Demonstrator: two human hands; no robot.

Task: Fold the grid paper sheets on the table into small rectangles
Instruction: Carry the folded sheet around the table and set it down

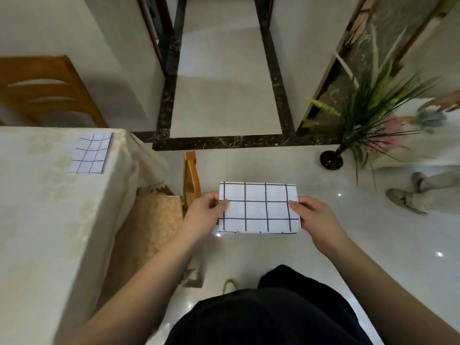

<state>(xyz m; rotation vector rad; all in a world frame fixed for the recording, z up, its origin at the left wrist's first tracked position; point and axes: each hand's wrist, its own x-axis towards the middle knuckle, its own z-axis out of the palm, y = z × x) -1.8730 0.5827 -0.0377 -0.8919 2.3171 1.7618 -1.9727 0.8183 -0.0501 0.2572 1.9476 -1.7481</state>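
I hold a folded sheet of white grid paper (257, 207) in the air over the floor, to the right of the table. My left hand (202, 215) pinches its left edge and my right hand (316, 220) pinches its right edge. The sheet is a flat rectangle with black grid lines facing me. A second piece of grid paper (90, 153) lies flat on the cream-clothed table (49, 220), near the table's far right corner, away from both hands.
A wooden chair (191, 180) with a cushioned seat stands tucked beside the table's right edge. Another wooden chair (47, 93) is behind the table. A black vase with grasses (332, 159) stands on the tiled floor at right, beside another person's shoe (403, 200).
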